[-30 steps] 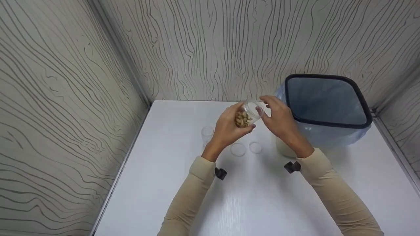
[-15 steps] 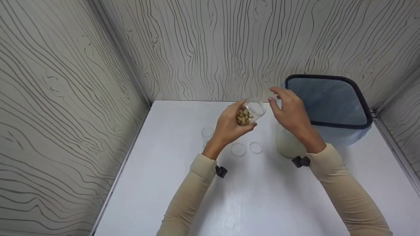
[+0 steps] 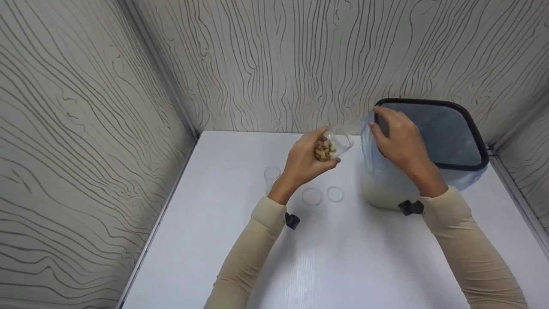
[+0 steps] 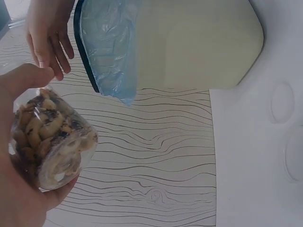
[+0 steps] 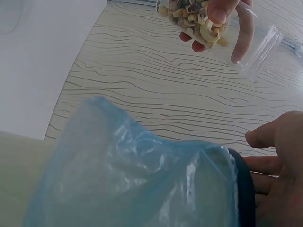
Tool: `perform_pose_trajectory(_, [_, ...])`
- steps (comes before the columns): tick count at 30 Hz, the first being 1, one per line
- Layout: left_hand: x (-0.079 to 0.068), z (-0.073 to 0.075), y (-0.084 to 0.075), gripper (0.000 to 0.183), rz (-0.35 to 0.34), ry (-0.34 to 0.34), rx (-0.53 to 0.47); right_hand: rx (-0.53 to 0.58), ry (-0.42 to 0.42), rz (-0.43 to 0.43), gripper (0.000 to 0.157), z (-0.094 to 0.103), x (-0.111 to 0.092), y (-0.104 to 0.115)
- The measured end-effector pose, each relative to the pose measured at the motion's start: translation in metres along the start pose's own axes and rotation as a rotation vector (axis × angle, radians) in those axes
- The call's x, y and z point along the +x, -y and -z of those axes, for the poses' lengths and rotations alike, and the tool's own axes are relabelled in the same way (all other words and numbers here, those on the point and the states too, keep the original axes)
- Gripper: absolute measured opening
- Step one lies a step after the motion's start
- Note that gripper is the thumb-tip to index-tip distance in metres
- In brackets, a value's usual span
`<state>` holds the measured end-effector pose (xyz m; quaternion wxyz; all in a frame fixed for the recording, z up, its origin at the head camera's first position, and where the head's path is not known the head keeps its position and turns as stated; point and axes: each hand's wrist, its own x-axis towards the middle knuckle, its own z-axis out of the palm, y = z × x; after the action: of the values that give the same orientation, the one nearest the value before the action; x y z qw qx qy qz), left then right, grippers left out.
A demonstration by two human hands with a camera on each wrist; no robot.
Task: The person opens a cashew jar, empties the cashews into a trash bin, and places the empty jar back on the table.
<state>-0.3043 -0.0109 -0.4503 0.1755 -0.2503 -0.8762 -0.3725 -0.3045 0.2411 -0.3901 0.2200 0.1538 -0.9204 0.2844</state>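
My left hand [image 3: 302,159] grips a clear jar [image 3: 342,148] round its side, held above the table. The jar is tilted with its uncovered mouth to the right. Cashew nuts [image 3: 324,150] lie in its lower part, some with dark patches in the left wrist view. My right hand [image 3: 401,137] is over the near left part of the bin [image 3: 381,191], its fingers loosely bent and the thumb apart. In the right wrist view its fingers [image 5: 262,165] are partly hidden behind the black rim [image 5: 244,189]. Nothing shows in its grasp.
A blue bag [image 3: 369,150] lines the pale bin and hangs over its outside. Two clear round lids [image 3: 312,196] lie on the white table [image 3: 214,257]. A small clear container [image 3: 272,173] stands behind my left wrist. Wood-patterned walls [image 3: 279,64] enclose the table.
My right hand has moved from the jar's mouth rightward to over the bin. The left hand with the jar has shifted slightly to the right.
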Motion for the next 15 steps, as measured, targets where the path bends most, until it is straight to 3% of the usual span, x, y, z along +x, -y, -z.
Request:
perform_pose_trajectory(5, [0.005,-0.002,-0.001,0.083,-0.013,0.007,0.001,-0.024,0.029,-0.017,0.048,0.009,0.000,-0.010])
perform_pose_trajectory(15, [0.011,0.000,-0.004,0.084,-0.014,0.028,0.016,-0.075,0.171,-0.139,0.067,0.028,0.002,-0.039])
